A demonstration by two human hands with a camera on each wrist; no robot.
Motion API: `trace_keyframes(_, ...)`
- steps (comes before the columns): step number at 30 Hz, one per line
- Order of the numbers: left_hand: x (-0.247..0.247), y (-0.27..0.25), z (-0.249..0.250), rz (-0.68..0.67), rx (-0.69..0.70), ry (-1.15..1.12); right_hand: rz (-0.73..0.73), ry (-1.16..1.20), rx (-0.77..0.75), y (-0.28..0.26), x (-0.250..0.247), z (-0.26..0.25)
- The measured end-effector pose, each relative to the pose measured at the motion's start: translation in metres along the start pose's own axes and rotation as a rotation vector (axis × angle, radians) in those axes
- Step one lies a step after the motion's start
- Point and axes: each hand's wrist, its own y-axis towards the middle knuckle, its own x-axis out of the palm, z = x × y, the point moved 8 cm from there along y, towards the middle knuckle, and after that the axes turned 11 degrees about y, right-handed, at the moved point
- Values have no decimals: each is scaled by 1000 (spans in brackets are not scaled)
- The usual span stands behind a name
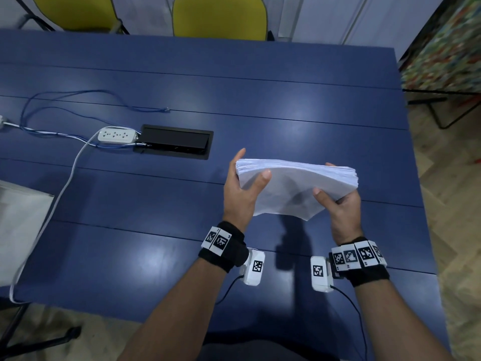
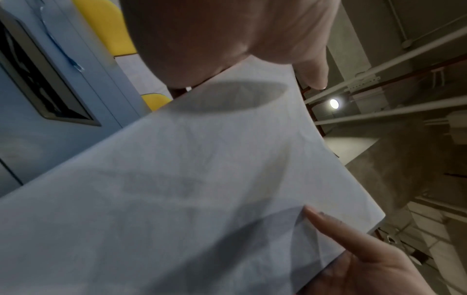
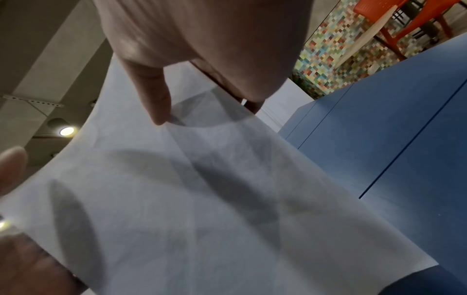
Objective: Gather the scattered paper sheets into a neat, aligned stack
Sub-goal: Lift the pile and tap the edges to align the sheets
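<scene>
Holding the paper stack [image 1: 294, 188] off the blue worktop [image 1: 286, 100] with both hands, near the worktop's right side. Left hand [image 1: 240, 194] grip: thumb on top of the upper sheet, fingers behind the stack's left edge, index tip sticking up past the far left corner. Right hand [image 1: 343, 207] grip: thumb on top near the right front, fingers wrapped under and around the right edge. Both grips hold the stack.

Stack bows upward in the middle. Far long edge looks roughly flush but sheet ends show as fine layers, slightly fanned at the right corner. Near edge droops to a loose point between the wrists; its shadow falls on the worktop below, so it is clear of the surface. Wrist views show creased top sheet under each thumb; underside contact hidden.

Open worktop all around the stack: bare surface in front, behind and to the right up to the worktop's right edge. Left and farther back: black cable box [image 1: 173, 142] set in the worktop, white power strip [image 1: 117, 135] touching its left end, blue cables [image 1: 78, 100] looping beyond. Well apart from the stack. White object [image 1: 20, 225] at the left edge, cut off. Two yellow chairs [image 1: 220, 16] past the far edge.
</scene>
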Motion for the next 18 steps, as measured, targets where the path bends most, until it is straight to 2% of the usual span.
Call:
trace_keyframes(5, 1, 3, -1, -21, 23, 17, -9, 6, -2, 0, 1, 3)
trace_keyframes(12, 1, 1, 5, 226, -37, -87, -16, 8, -7, -3, 1, 6)
trace_keyframes(18, 0, 10, 3, 295, -72, -117, -7, 13, -21, -4, 1, 7)
